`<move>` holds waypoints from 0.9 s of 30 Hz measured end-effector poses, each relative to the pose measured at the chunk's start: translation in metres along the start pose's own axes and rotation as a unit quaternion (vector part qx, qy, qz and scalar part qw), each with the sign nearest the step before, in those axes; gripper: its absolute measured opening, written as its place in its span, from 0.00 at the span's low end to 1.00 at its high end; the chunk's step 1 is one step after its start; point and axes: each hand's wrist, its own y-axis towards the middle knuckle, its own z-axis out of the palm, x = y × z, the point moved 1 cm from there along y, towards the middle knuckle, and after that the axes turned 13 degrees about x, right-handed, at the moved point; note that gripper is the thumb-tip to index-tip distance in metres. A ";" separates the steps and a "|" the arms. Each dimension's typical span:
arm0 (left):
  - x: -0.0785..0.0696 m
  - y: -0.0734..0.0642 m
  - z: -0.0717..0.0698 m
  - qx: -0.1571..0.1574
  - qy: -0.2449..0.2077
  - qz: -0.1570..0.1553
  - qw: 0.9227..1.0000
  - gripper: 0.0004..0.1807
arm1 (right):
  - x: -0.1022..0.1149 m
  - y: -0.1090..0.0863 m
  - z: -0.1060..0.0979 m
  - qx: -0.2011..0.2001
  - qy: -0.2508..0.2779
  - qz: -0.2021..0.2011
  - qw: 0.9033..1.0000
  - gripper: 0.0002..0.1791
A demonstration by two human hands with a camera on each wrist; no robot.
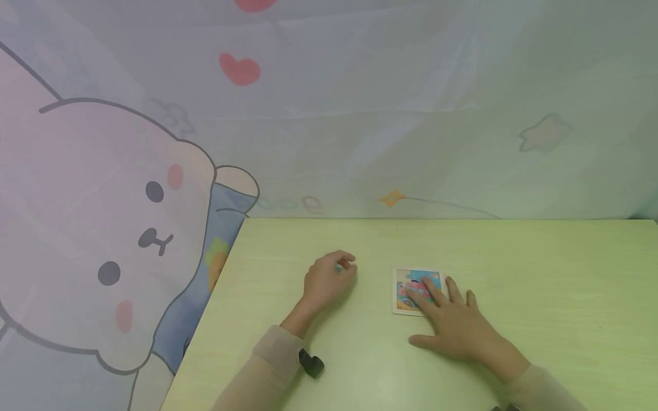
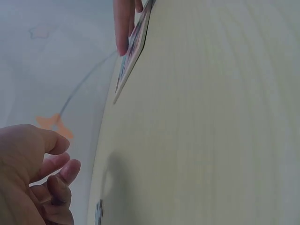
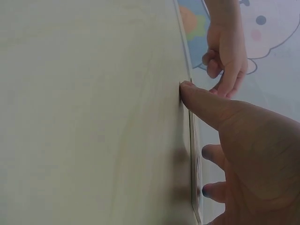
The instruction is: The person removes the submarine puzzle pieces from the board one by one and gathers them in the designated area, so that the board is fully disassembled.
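Note:
My left hand (image 1: 330,278) hovers over the table to the left, its fingers loosely curled with nothing seen between them in the left wrist view. Under it, a small blue piece (image 1: 338,267) shows through the gap by the thumb; the left wrist view has this small flat piece (image 2: 99,212) lying on the tabletop. To the right lies a small square jigsaw puzzle (image 1: 403,274) with a pale frame and a colourful picture. Over its right part my right hand (image 1: 457,331) is spread, fingers reaching across the picture, thumb out beside the frame. Those fingers hide part of the picture.
The pale yellow-green table (image 1: 555,285) extends far to the right, with its left edge close to the left arm. Behind it hangs a printed cloth (image 1: 360,114) with a cartoon animal and hearts. A black strap end (image 1: 311,363) sticks out at the left sleeve.

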 end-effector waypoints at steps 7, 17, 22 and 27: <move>-0.022 0.005 0.017 0.036 0.023 0.025 0.999 0.14 | -0.006 -0.002 -0.002 -0.001 0.007 0.012 1.000 0.53; -0.039 0.009 0.042 0.103 0.037 0.049 0.993 0.14 | -0.010 -0.004 -0.003 -0.003 0.001 0.011 1.000 0.53; -0.041 0.011 0.051 0.139 0.047 0.045 0.988 0.15 | -0.011 -0.004 -0.002 -0.002 -0.002 0.007 1.000 0.53; -0.043 0.013 0.055 0.158 0.064 0.052 0.984 0.17 | -0.013 -0.003 0.000 -0.001 -0.003 0.011 1.000 0.53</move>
